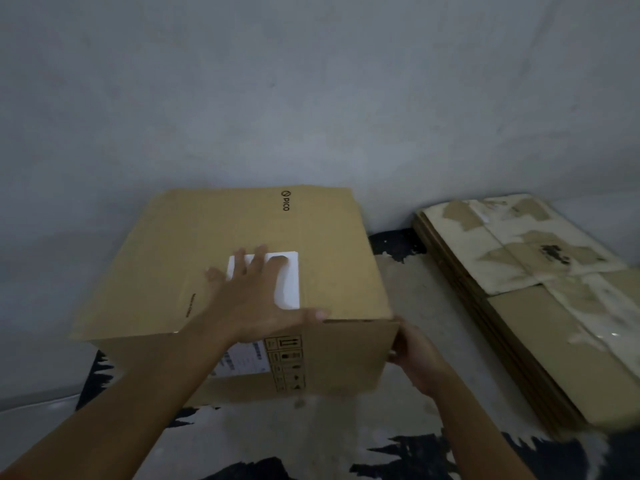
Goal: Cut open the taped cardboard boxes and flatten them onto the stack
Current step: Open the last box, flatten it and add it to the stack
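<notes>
A closed brown cardboard box (194,244) with a small black logo and a white label (289,285) on its top stands on the floor in front of me. My left hand (256,299) lies flat on the box top, fingers spread over the label. My right hand (414,355) grips the box's near right corner edge, fingers curled round it. At the right a stack of flattened boxes (540,317) lies on the floor, its top sheet carrying torn tape and paper. No cutter is in view.
A grey wall (311,98) rises right behind the box and the stack. The floor (408,292) is pale with dark blotches; a strip of it separates the box from the stack.
</notes>
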Demonstrator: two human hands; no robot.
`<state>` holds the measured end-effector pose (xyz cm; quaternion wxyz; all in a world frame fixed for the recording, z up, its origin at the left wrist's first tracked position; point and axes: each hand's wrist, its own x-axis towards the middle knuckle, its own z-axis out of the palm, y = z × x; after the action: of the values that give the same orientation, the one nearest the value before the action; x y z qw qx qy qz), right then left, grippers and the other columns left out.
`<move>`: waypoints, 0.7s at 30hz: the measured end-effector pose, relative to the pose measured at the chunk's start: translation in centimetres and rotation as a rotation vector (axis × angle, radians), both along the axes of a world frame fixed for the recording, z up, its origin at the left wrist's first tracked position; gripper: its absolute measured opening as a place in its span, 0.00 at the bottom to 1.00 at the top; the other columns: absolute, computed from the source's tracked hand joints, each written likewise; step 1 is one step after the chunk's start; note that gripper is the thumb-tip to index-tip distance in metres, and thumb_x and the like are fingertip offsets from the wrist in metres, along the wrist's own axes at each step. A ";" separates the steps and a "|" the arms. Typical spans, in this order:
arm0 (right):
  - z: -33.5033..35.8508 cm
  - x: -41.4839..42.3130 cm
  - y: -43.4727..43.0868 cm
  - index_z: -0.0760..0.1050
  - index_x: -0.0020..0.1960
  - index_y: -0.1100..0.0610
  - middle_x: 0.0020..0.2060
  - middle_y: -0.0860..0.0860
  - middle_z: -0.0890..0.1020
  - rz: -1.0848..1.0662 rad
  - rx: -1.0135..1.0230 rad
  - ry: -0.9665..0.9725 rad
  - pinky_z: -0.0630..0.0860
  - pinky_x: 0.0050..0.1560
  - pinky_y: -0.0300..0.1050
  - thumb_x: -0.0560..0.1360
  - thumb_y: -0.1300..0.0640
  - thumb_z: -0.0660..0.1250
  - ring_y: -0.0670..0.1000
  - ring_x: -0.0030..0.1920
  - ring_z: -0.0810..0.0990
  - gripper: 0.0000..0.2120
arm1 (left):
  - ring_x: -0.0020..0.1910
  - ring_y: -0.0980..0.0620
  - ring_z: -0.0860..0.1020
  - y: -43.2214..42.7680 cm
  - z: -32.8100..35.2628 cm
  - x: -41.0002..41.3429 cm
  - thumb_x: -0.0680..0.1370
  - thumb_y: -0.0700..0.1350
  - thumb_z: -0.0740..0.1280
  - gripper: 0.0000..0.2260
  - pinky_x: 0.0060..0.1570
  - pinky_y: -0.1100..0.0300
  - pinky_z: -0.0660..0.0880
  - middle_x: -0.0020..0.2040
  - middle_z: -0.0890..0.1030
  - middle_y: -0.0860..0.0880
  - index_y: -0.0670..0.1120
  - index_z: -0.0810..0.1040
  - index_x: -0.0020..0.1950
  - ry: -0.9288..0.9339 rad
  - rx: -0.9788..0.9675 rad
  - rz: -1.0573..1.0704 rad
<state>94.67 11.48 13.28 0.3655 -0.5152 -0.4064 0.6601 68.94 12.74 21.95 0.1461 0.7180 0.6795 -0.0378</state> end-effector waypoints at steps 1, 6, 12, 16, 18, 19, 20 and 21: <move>0.1 0.2 -0.1 0.80 0.45 0.53 0.39 0.50 0.83 0.044 -0.013 -0.024 0.74 0.45 0.47 0.82 0.55 0.52 0.51 0.44 0.80 0.18 | 0.76 0.43 0.33 -0.1 -0.1 0.9 0.46 0.87 0.47 0.64 0.69 0.29 0.40 0.78 0.35 0.52 0.56 0.43 0.77 0.000 -0.004 0.023; 0.2 1.7 0.5 0.75 0.42 0.62 0.35 0.50 0.80 0.278 -0.087 -0.040 0.77 0.40 0.41 0.68 0.54 0.67 0.48 0.38 0.79 0.11 | 0.75 0.42 0.31 -0.3 -1.0 2.0 0.44 0.86 0.48 0.67 0.67 0.27 0.37 0.77 0.33 0.49 0.54 0.39 0.76 0.054 0.051 0.051; 2.4 1.4 3.2 0.77 0.63 0.56 0.59 0.59 0.80 0.261 -0.069 0.405 0.79 0.44 0.49 0.57 0.52 0.75 0.58 0.53 0.81 0.35 | 0.75 0.42 0.30 -0.3 -1.0 2.3 0.50 0.86 0.41 0.58 0.67 0.27 0.39 0.76 0.29 0.50 0.60 0.32 0.75 0.116 0.053 -0.002; 4.6 0.9 4.4 0.73 0.64 0.56 0.52 0.60 0.83 0.295 0.008 0.374 0.81 0.42 0.48 0.53 0.43 0.81 0.57 0.45 0.84 0.43 | 0.75 0.41 0.31 -0.6 -0.3 2.4 0.53 0.85 0.49 0.58 0.66 0.26 0.39 0.77 0.31 0.49 0.59 0.36 0.76 0.114 0.031 0.024; 4.9 1.2 4.7 0.70 0.67 0.59 0.48 0.62 0.83 0.387 0.021 0.405 0.80 0.44 0.50 0.60 0.38 0.77 0.59 0.42 0.83 0.43 | 0.75 0.41 0.30 -0.7 0.2 3.8 0.59 0.81 0.58 0.56 0.66 0.26 0.36 0.77 0.32 0.49 0.55 0.38 0.76 0.065 0.034 -0.015; 5.1 1.3 4.8 0.67 0.68 0.61 0.47 0.63 0.83 0.438 0.021 0.446 0.80 0.44 0.52 0.63 0.37 0.75 0.60 0.43 0.83 0.43 | 0.75 0.42 0.29 -0.6 0.1 4.6 0.60 0.80 0.58 0.56 0.65 0.27 0.35 0.77 0.31 0.49 0.54 0.35 0.77 0.029 0.033 -0.037; 5.1 1.2 5.1 0.66 0.69 0.62 0.48 0.64 0.82 0.458 -0.002 0.484 0.80 0.44 0.53 0.66 0.39 0.74 0.62 0.44 0.83 0.42 | 0.75 0.42 0.29 -0.3 -0.1 5.2 0.61 0.81 0.56 0.56 0.65 0.27 0.34 0.77 0.31 0.49 0.54 0.32 0.76 0.004 0.039 -0.048; 5.0 1.1 5.6 0.66 0.69 0.62 0.50 0.65 0.81 0.451 -0.052 0.534 0.80 0.42 0.53 0.65 0.41 0.75 0.63 0.45 0.83 0.41 | 0.75 0.42 0.30 0.1 -0.4 5.5 0.61 0.81 0.51 0.55 0.65 0.27 0.34 0.77 0.32 0.48 0.55 0.30 0.76 0.004 0.055 -0.052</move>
<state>95.77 17.11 18.30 0.2906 -0.2306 -0.3832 0.8459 74.41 12.82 21.60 0.1238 0.7391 0.6616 -0.0244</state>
